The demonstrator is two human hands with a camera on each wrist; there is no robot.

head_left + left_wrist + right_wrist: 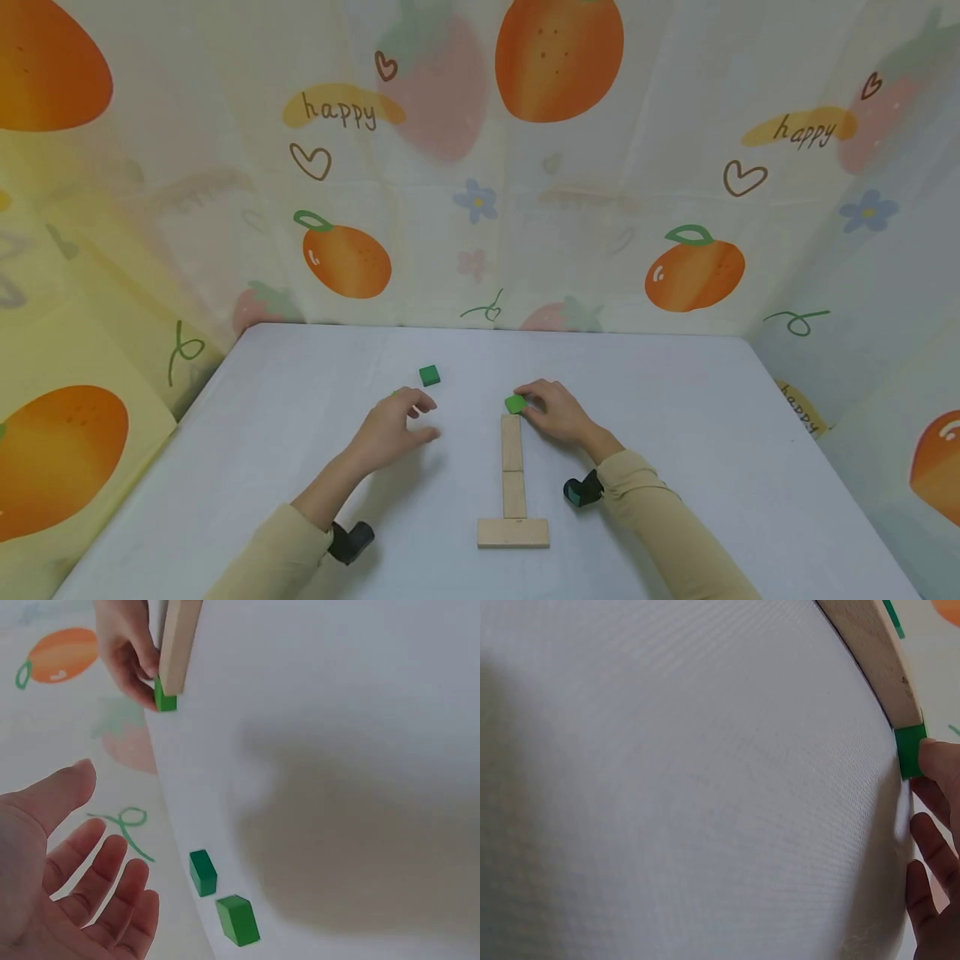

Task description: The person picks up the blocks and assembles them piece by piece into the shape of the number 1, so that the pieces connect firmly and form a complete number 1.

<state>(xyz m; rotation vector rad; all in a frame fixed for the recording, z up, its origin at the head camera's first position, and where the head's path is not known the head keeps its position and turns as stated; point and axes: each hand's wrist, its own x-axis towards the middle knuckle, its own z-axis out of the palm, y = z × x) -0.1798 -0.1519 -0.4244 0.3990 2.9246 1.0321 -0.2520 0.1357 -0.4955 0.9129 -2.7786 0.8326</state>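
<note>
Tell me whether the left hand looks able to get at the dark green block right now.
Probably yes: the left hand is empty and close by, and the dark green block lies on the white table uncovered. A lighter green block sits near one end, but the other sides look free.

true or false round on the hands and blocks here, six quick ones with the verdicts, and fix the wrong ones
1. The right hand pinches a green block. True.
2. The pinched block is at the end of the wooden blocks nearest the person. False: it is at the far end.
3. The left hand holds nothing. True.
4. Three wooden blocks show in the head view. True.
5. All the wooden blocks point the same way. False: the nearest lies crosswise to the other two.
6. The left wrist view shows only one green block. False: besides the pinched one, it shows two loose blocks.
</note>
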